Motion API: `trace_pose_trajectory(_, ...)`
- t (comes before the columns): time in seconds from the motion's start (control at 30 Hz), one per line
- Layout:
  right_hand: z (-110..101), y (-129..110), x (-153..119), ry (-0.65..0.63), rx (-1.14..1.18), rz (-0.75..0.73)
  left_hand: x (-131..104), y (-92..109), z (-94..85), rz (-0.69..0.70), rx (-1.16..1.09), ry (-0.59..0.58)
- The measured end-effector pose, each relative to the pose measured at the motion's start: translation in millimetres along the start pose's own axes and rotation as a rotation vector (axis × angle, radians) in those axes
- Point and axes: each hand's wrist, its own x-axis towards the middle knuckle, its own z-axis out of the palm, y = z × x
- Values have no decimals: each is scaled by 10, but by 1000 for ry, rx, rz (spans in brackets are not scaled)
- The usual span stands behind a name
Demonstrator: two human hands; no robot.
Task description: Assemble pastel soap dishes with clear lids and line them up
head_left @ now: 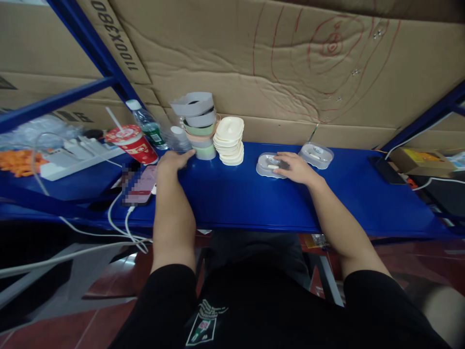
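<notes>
My left hand [175, 160] is beside the foot of a stack of plastic boxes [201, 127] in grey, green and pink. Its thumb points toward the lowest green box, its fingers are partly hidden, and nothing shows in its grasp. Just right of that stack stands a leaning pile of cream plastic pieces [230, 138]. My right hand [295, 167] reaches over the right end of a grey translucent plastic box [265, 166], its thumb and fingers spread on top around a small white piece [273, 167]. A similar grey box [320, 156] sits behind and right of it.
At left are a red paper cup [140, 145] with a straw, a water bottle [152, 130], a phone [141, 186] with white cables and a power strip [78, 157]. Cardboard [232, 58] backs the blue shelf [247, 206]. A black device [387, 169] lies at right.
</notes>
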Motion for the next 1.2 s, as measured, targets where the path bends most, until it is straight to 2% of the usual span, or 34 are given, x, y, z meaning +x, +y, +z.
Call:
trace_pose_trajectory(0.1, -14, -14, -6, -13, -12, 22, -41, 44, -9, -98, -23, -45)
trace_pose_trajectory(0.2, -53, -10, -14, -27, -44, 79, -68, 82, -19, -73, -32, -43)
trace_pose_trajectory(0.4, -111, 51, -38, -12, -215, 289, -103, 134, -5, -33, -76, -56)
trace_pose_trajectory(0.5, -82, 91, -49, 31, -298, 359, -204, 223, -16, 18, -22, -6)
trace_pose_trajectory(0.6, -47, 111, -51, 129, -332, 393, -379, 379, -26, 110, 43, 89)
trace_pose_trajectory(0.73, -28, 33, -22, 220, -250, 274, -661, 672, 61, 337, -1, 164)
trace_pose_trajectory(0.8, -7, -56, -2, 219, -166, 166, -794, 835, 163, 473, -69, 194)
trace_pose_trajectory(0.87, 40, -146, 11, 183, -74, 55, -896, 980, 292, 552, -143, 248)
trace_pose_trajectory(1.0, 199, -188, 16, 62, 55, -61, -944, 1133, 545, 605, -166, 228)
trace_pose_trajectory(1.1, 306, -80, 21, 19, 100, -44, -861, 1134, 651, 592, -135, 195)
trace_pose_trajectory(1.2, 341, 19, 35, 16, 104, 9, -779, 1114, 664, 567, -104, 178)
